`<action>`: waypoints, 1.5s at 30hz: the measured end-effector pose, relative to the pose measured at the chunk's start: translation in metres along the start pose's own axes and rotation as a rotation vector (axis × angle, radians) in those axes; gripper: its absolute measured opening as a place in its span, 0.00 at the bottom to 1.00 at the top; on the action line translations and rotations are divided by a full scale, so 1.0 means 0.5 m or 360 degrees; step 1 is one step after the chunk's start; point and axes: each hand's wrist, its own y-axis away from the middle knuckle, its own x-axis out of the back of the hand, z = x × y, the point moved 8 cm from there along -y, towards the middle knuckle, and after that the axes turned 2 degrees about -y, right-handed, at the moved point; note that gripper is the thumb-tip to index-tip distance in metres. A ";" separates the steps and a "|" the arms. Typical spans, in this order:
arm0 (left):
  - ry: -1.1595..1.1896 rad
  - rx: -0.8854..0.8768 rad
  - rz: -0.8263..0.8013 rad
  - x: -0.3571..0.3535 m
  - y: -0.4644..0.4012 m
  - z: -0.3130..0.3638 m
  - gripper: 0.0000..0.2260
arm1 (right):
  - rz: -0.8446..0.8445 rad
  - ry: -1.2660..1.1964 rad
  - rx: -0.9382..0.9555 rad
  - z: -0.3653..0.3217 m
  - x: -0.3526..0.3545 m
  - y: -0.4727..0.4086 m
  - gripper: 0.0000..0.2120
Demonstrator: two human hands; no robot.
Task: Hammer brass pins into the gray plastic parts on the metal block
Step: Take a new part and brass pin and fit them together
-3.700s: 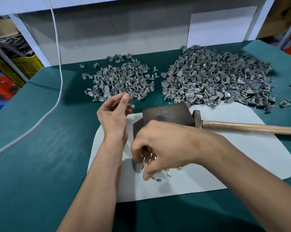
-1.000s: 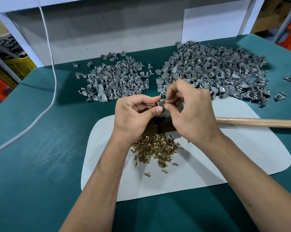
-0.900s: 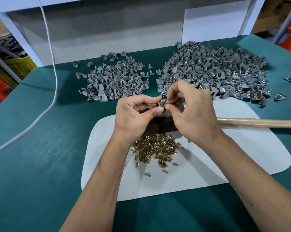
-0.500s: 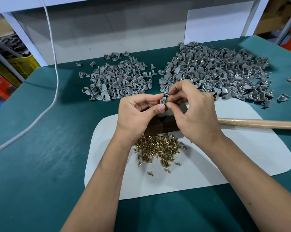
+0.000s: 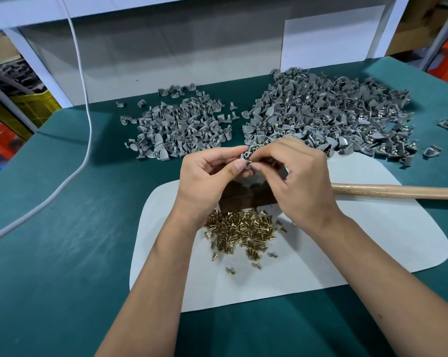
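Note:
My left hand (image 5: 205, 177) pinches a small gray plastic part (image 5: 245, 155) between thumb and fingers, held up above the dark metal block (image 5: 246, 195). My right hand (image 5: 299, 181) pinches a brass pin (image 5: 249, 162) against that part. Both hands cover most of the block. A heap of loose brass pins (image 5: 239, 231) lies on the white mat (image 5: 346, 243) just in front of the block. The hammer's wooden handle (image 5: 398, 191) lies on the mat to the right; its head is hidden behind my right hand.
Two heaps of gray plastic parts lie on the green tabletop: a smaller one (image 5: 179, 127) at back left and a larger one (image 5: 326, 112) at back right, some showing brass. A white cable (image 5: 86, 119) trails across the left side. A white wall panel stands behind.
Both hands have come together over the block, pinching a part and a pin. In the last second they only shifted slightly, the part turning between the fingers.

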 end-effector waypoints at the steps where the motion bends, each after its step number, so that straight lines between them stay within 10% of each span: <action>1: 0.0006 0.0007 0.0005 -0.001 0.000 0.001 0.10 | -0.0007 0.0003 -0.0010 0.001 -0.001 0.000 0.03; 45: -0.0503 -0.0261 0.0268 -0.038 0.019 0.015 0.11 | 0.0055 0.0021 -0.0555 0.023 0.001 0.006 0.03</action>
